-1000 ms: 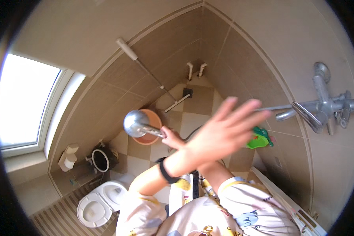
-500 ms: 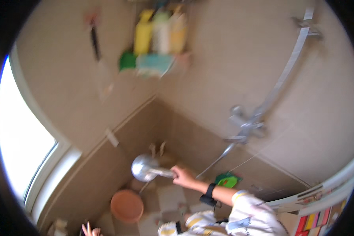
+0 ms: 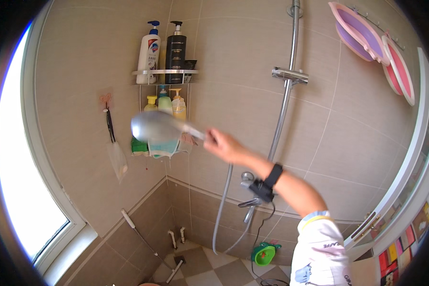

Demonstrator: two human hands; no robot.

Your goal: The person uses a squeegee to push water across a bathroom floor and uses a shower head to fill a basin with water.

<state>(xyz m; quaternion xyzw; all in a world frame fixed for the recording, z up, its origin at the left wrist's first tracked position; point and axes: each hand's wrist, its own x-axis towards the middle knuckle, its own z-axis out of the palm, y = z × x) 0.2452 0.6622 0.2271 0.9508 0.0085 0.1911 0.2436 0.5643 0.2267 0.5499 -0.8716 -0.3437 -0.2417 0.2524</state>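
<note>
My right hand (image 3: 224, 145) is closed round the handle of a silver shower head (image 3: 157, 126), held out at arm's length in front of the corner shelf. The round head is blurred by motion and covers part of the lower shelf. A grey hose (image 3: 220, 209) hangs below my hand, loops near the floor and rises to the mixer tap (image 3: 250, 202) on the wall. Behind my arm stands a chrome shower rail (image 3: 283, 105) with a bracket (image 3: 291, 75). My left hand does not show clearly; at most a speck sits on the lower edge.
A corner shelf (image 3: 164, 72) holds several pump bottles. Pink basins (image 3: 360, 33) hang at the upper right. A squeegee (image 3: 140, 233) leans at the left wall near the window (image 3: 31, 157). Low on the right is a green bowl (image 3: 263, 255); a cord runs from my wrist strap.
My right hand has raised the shower head from low near the floor to the shelf's height. The view has tilted up, and my left hand has dropped out of sight at the bottom.
</note>
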